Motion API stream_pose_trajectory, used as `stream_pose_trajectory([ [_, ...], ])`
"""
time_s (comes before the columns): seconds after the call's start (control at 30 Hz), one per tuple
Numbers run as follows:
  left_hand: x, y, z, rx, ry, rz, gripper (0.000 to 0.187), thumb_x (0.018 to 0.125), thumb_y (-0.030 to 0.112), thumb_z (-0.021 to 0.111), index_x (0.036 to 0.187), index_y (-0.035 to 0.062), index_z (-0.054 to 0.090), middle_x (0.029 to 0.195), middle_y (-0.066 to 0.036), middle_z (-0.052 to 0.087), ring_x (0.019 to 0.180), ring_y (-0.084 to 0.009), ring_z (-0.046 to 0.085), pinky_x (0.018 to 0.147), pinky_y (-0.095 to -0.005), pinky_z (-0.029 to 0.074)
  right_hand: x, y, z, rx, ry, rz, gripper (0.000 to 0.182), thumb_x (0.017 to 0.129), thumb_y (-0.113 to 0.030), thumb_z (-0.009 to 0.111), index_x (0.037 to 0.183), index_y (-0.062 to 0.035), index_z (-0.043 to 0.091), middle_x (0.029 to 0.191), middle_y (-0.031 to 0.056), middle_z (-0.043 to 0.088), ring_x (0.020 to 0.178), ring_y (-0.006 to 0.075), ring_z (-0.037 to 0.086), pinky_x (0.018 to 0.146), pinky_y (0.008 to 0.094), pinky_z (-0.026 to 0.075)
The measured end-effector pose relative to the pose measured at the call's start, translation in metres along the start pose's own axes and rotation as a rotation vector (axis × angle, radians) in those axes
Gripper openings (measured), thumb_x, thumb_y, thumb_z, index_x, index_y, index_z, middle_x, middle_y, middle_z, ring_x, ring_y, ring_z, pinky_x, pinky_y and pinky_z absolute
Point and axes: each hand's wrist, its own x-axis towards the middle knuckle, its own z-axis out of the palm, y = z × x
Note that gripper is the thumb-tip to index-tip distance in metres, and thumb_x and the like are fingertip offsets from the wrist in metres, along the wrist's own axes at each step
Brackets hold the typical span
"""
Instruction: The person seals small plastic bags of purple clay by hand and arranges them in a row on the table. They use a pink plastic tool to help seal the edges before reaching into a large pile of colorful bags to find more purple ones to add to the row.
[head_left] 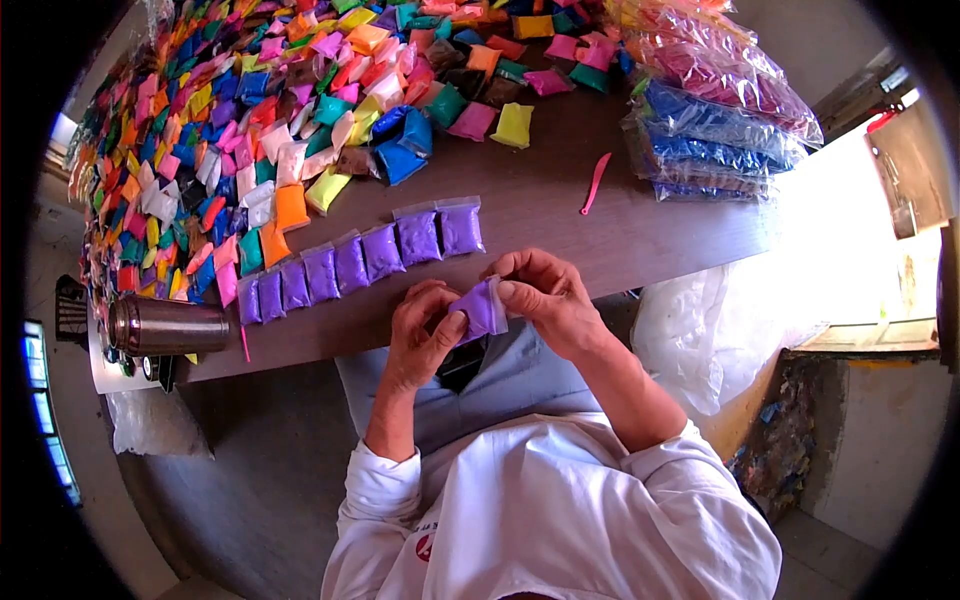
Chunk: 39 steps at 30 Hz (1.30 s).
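A small purple packet [481, 308] is held between my two hands, just over the table's front edge. My left hand [426, 332] grips its left side, thumb on top. Fingers and thumb of my right hand [545, 298] pinch the clear right edge of the same packet. Beyond my hands, a slightly curved row of several purple packets [351, 262] lies side by side on the brown table [560, 240]. The row's right end, a purple packet [460, 228], is nearest to my hands.
A large heap of colourful packets [300, 110] covers the back left. A pink plastic knife [596, 184] lies to the right, near stacked bags of blue packets [705, 140]. A metal cylinder [168, 326] rests at the left corner. White plastic bags [700, 335] are beside the table.
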Motion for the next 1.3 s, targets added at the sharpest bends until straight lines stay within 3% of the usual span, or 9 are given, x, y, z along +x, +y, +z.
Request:
stream_pose_trajectory([
  [0.17, -0.004, 0.0, 0.009, -0.078, 0.103, -0.06, 0.039, 0.087, 0.039, 0.066, 0.082, 0.0007, 0.063, 0.079, -0.01, 0.062, 0.093, -0.0258, 0.053, 0.093, -0.0366, 0.04, -0.004, 0.005, -0.007, 0.091, -0.089, 0.049, 0.031, 0.091, -0.015, 0.067, 0.117, -0.0026, 0.058, 0.115, 0.0085, 0.062, 0.101, 0.015, 0.06, 0.088, 0.0285, 0.049],
  [0.27, -0.003, 0.005, 0.008, -0.067, 0.113, -0.072, 0.041, 0.087, 0.04, 0.066, 0.082, -0.0001, 0.063, 0.078, -0.011, 0.061, 0.093, -0.0256, 0.053, 0.092, -0.0363, 0.04, -0.005, -0.005, 0.002, 0.099, -0.149, -0.11, 0.046, 0.089, -0.013, 0.068, 0.13, -0.0011, 0.05, 0.119, 0.0059, 0.059, 0.095, 0.0117, 0.058, 0.083, 0.0264, 0.048],
  [0.33, -0.002, 0.007, 0.008, -0.069, 0.098, -0.098, 0.042, 0.087, 0.041, 0.065, 0.081, -0.0006, 0.062, 0.078, -0.011, 0.061, 0.094, -0.0253, 0.053, 0.092, -0.0359, 0.04, -0.004, -0.006, -0.002, -0.085, -0.234, -0.086, 0.056, 0.087, -0.011, 0.07, 0.137, -0.0021, 0.045, 0.127, 0.0057, 0.054, 0.101, 0.0115, 0.055, 0.087, 0.0268, 0.046],
  [0.53, 0.005, 0.013, 0.009, 0.095, 0.06, 0.086, 0.042, 0.096, 0.039, 0.05, 0.081, 0.0019, 0.062, 0.078, -0.01, 0.062, 0.084, -0.0256, 0.058, 0.096, -0.0376, 0.038, -0.002, -0.002, 0.0, -0.202, -0.156, 0.103, 0.042, 0.084, -0.018, 0.076, 0.117, 0.0012, 0.059, 0.103, 0.003, 0.063, 0.089, 0.0105, 0.057, 0.079, 0.0251, 0.048],
  [0.73, 0.003, 0.004, 0.008, 0.093, 0.064, 0.116, 0.04, 0.097, 0.037, 0.047, 0.083, 0.0039, 0.064, 0.08, -0.01, 0.064, 0.083, -0.0261, 0.061, 0.098, -0.0387, 0.037, 0.001, -0.012, 0.007, -0.324, 0.067, -0.004, 0.029, 0.086, -0.024, 0.074, 0.1, -0.0005, 0.065, 0.085, 0.0002, 0.064, 0.08, 0.0069, 0.056, 0.07, 0.021, 0.046],
  [1.07, -0.002, 0.0, 0.014, 0.191, 0.21, 0.062, 0.032, 0.097, 0.027, 0.051, 0.084, 0.0008, 0.063, 0.083, -0.015, 0.065, 0.09, -0.0339, 0.059, 0.092, -0.043, 0.043, -0.003, 0.009, 0.023, -0.205, 0.057, -0.023, 0.037, 0.088, -0.024, 0.073, 0.114, -0.0027, 0.058, 0.088, -0.0022, 0.059, 0.076, 0.006, 0.054, 0.065, 0.0205, 0.045],
  [1.17, 0.0, 0.001, 0.014, 0.192, 0.193, 0.091, 0.033, 0.098, 0.027, 0.05, 0.082, 0.0006, 0.063, 0.081, -0.016, 0.065, 0.09, -0.035, 0.059, 0.092, -0.043, 0.043, -0.007, 0.009, 0.014, -0.267, 0.083, 0.15, 0.031, 0.091, -0.019, 0.069, 0.114, -0.0002, 0.059, 0.091, -0.0021, 0.061, 0.084, 0.006, 0.055, 0.073, 0.0223, 0.047],
  [1.23, 0.002, 0.005, 0.013, 0.239, 0.175, 0.132, 0.029, 0.095, 0.023, 0.053, 0.079, 0.0015, 0.063, 0.078, -0.014, 0.064, 0.084, -0.0329, 0.06, 0.09, -0.0419, 0.044, -0.006, 0.004, 0.016, -0.039, 0.133, 0.214, 0.027, 0.092, -0.018, 0.067, 0.112, -0.0004, 0.061, 0.09, -0.0021, 0.06, 0.082, 0.0058, 0.054, 0.071, 0.0222, 0.047],
  [1.3, 0.004, 0.005, 0.014, 0.262, 0.173, 0.151, 0.027, 0.094, 0.022, 0.055, 0.077, 0.002, 0.063, 0.076, -0.013, 0.064, 0.081, -0.0318, 0.061, 0.088, -0.0413, 0.044, -0.001, 0.0, 0.014, -0.137, 0.178, 0.094, 0.026, 0.092, -0.018, 0.067, 0.111, -0.0005, 0.062, 0.089, -0.0023, 0.06, 0.08, 0.0057, 0.053, 0.069, 0.0221, 0.046],
])
